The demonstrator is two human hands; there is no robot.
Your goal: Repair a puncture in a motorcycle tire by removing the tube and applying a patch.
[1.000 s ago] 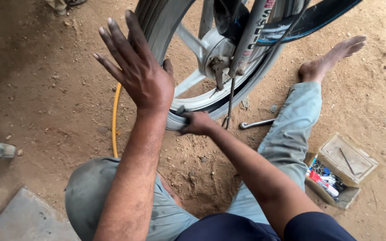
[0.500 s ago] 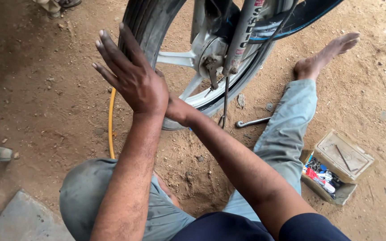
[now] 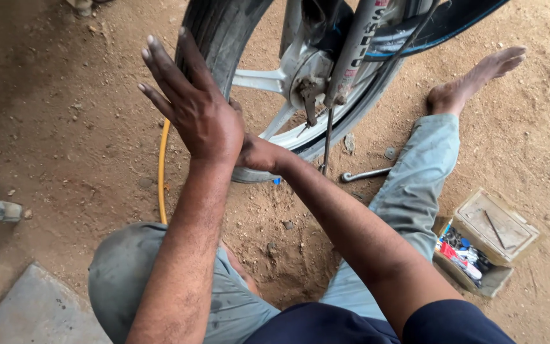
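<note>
Left hand (image 3: 192,108) flatter against the tyre (image 3: 221,32) than before, fingers spread; right hand (image 3: 259,153) behind it, fingers hidden.

A yellow hose (image 3: 161,172) is laid across the dirt. A wrench (image 3: 365,174) is seen on the ground near a small open box (image 3: 486,245), in which small bits are kept. A grey slab (image 3: 30,312) is seen at the lower left.

Right hand (image 3: 259,154) slid behind left hand (image 3: 192,105) — hidden.
</note>
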